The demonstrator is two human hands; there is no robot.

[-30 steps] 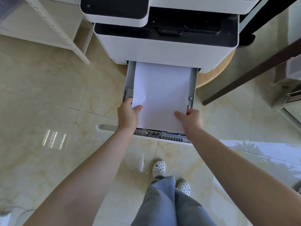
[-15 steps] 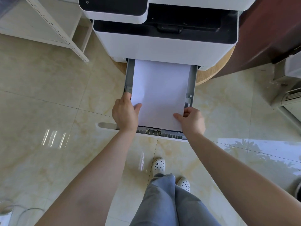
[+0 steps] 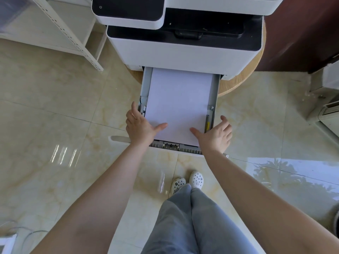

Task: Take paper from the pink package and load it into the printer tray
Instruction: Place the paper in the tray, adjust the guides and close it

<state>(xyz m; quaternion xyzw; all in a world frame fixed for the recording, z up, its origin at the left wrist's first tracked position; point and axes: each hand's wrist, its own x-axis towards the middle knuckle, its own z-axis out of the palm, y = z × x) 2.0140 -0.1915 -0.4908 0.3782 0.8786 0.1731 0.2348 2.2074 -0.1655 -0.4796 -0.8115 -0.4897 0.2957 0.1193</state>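
Note:
A white stack of paper (image 3: 178,101) lies flat in the pulled-out grey printer tray (image 3: 214,92), under the white and black printer (image 3: 183,50). My left hand (image 3: 140,126) hovers at the tray's near left corner, fingers spread, thumb resting on the paper's near edge. At the near right corner my right hand (image 3: 214,135) is spread too, its thumb on the paper and its fingers out past the tray's right wall. Neither hand grips anything. The pink package is not in view.
The printer stands on a round wooden stand (image 3: 238,83). A white metal shelf rack (image 3: 73,33) is at the back left, a dark brown panel (image 3: 300,33) at the back right, a white appliance (image 3: 328,99) at the right. My legs and white clogs (image 3: 196,179) stand on the glossy tile floor.
Both hands have let go of the paper and spread their fingers; the stack now lies flat in the tray. The right hand has shifted outward past the tray's right wall.

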